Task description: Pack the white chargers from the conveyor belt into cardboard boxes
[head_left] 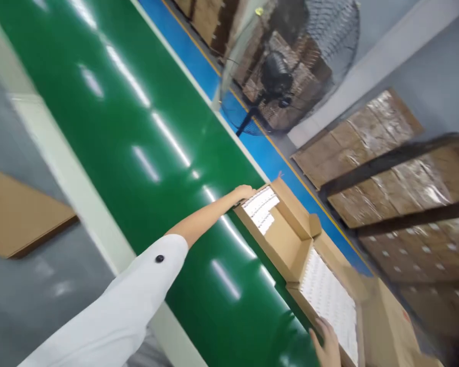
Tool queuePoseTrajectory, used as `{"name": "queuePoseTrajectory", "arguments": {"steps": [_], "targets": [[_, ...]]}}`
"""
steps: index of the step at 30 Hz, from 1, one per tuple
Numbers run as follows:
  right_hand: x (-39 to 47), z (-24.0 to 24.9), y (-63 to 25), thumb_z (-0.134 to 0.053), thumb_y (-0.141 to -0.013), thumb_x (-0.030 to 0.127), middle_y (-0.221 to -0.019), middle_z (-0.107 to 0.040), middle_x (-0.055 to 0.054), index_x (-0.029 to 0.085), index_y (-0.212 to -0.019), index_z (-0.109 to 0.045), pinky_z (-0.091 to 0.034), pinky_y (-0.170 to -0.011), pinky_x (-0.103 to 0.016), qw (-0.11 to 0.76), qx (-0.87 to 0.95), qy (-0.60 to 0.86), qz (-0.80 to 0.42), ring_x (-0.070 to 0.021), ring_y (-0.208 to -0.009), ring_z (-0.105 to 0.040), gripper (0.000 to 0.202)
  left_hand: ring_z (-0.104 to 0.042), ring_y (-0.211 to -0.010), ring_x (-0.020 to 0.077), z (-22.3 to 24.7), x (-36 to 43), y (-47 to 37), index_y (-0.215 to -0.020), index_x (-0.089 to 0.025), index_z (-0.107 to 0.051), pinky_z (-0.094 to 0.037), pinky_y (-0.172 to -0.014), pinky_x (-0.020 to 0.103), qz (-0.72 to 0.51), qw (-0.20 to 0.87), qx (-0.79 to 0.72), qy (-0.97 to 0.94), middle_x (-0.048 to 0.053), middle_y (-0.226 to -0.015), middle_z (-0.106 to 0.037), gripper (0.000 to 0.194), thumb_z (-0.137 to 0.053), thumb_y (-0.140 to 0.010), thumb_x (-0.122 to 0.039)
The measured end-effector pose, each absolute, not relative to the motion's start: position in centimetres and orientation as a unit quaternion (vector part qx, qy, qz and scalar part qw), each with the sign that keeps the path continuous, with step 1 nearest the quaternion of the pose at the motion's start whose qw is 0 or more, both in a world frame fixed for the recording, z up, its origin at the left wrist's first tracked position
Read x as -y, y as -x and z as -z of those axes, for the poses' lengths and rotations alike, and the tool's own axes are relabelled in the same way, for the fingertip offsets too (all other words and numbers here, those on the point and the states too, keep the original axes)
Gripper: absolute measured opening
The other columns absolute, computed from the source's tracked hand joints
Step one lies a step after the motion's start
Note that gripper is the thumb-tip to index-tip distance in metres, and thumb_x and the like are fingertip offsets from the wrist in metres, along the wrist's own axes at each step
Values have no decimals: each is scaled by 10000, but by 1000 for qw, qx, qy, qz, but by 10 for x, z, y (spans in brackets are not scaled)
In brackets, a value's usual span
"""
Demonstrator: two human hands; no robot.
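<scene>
While the view is tilted hard, the left hand (pixel 245 192) shows just right of the frame's centre, at the end of a bare forearm in a white sleeve (pixel 115 316) that runs up from the lower left. Its fingers curl over the near edge of an open cardboard box (pixel 286 239), touching the top of a short stack of white packs (pixel 260 208) that fills only the box's upper end; whether the fingers actually grip a pack cannot be told. The right hand (pixel 328 345) sits at the bottom edge, right of centre, fingers spread and lying against the near side of a second open box (pixel 361 311), which lies just below and to the right of the first and is filled nearly full with rows of white packs (pixel 329 300); it grips nothing that can be seen. Both boxes rest on the right edge of a glossy green conveyor belt (pixel 137 142) that crosses the frame diagonally. A large wire-cage fan (pixel 286 66) stands at upper centre on a blue floor strip (pixel 199 56). Wrapped stacks of cartons (pixel 371 142) fill the right side, and a flat cardboard sheet (pixel 19 214) lies at the left edge.
</scene>
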State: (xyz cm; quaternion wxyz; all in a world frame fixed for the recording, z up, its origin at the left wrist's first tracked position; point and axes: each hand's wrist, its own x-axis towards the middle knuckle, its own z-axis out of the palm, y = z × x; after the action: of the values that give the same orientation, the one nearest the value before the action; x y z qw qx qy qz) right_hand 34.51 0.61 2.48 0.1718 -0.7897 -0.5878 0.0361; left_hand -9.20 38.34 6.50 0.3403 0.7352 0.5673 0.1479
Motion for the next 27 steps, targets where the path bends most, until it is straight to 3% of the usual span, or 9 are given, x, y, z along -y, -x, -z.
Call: {"name": "queuePoseTrajectory", "arguments": {"steps": [3,5,8,11,19,27], "targets": [[-6,-14,-332,-481,-823,501,-1044,-621,-149,196,-1025,-589,-475,-876,-511,138,636,757,57,-354,-1029,-590,382,-606,-988,205,-54,-396,80,-1135,-148,-571,-500,-865,423,-98,343,-556,-751,86,-1137,-608,364,-522,-913,-432],[-21,-15,-324,-425,-882,446,-952,-608,-138,183,-1031,-549,-471,-821,-494,93,638,755,116,-327,-937,-576,326,-615,-1001,222,-45,-400,79,-1111,-122,-591,-485,-870,413,-73,331,-553,-761,115,-1122,-634,454,-406,-942,-501],[-39,-19,-324,-372,-921,398,-842,-573,-100,205,-890,-536,-458,-727,-423,50,618,772,144,-285,-836,-538,255,-593,-1071,332,-35,-408,81,-1062,-43,-634,-470,-836,383,-55,303,-544,-781,236,-1156,-627,665,-184,-946,-518],[-40,-17,-328,-361,-938,383,-790,-549,-71,215,-826,-528,-430,-671,-365,45,602,784,143,-251,-771,-516,262,-601,-1047,344,-29,-412,78,-1074,-50,-644,-480,-789,358,-49,289,-531,-796,232,-1164,-632,670,-212,-903,-533],[-30,-17,-325,-374,-958,314,-775,-561,-43,214,-759,-529,-393,-663,-319,30,626,769,125,-215,-734,-512,270,-632,-950,350,-25,-412,62,-981,-3,-662,-474,-751,381,-49,253,-536,-804,283,-1042,-653,528,-274,-904,-352],[-12,-15,-304,-316,-971,292,-778,-558,-56,217,-732,-497,-391,-663,-344,59,610,780,127,-228,-739,-488,309,-642,-864,192,-28,-426,123,-905,-114,-630,-498,-817,387,-119,222,-561,-789,70,-907,-671,421,-411,-944,-471]]}}
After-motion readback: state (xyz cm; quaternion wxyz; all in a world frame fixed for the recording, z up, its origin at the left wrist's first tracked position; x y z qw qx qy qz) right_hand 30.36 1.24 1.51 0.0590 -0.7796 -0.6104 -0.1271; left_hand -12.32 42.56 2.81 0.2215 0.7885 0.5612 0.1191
